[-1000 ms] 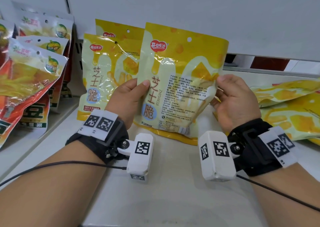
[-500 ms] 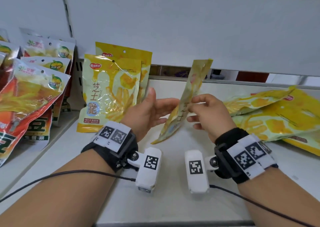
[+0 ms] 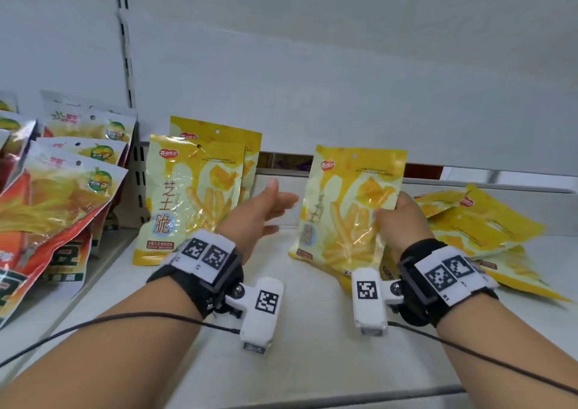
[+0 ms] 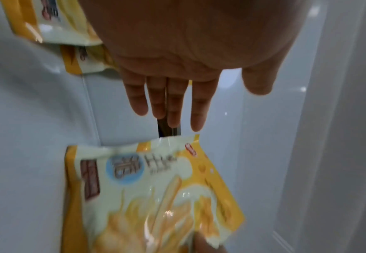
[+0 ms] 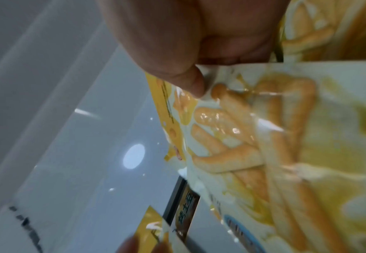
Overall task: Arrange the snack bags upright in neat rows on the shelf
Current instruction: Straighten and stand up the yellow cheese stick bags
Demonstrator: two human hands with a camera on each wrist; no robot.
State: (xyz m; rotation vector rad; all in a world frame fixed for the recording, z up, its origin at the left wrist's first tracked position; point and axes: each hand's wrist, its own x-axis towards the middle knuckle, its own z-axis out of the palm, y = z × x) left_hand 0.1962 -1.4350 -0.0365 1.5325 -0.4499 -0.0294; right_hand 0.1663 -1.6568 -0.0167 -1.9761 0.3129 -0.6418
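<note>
A yellow snack bag stands upright with its front facing me, and my right hand pinches its right edge, thumb on the front. The same bag shows just beyond my left fingertips in the left wrist view. My left hand hovers with straight fingers between that bag and two standing yellow bags at the left; it holds nothing. Several more yellow bags lie flat in a pile at the right.
Orange and white snack bags stand in rows on the neighbouring shelf section at far left. The white shelf floor stretches toward me. A white back wall and a slotted upright close the rear.
The bag has turned from edge-on to front-facing and moved right. My left hand let go of it and now hovers open; only my right hand holds it.
</note>
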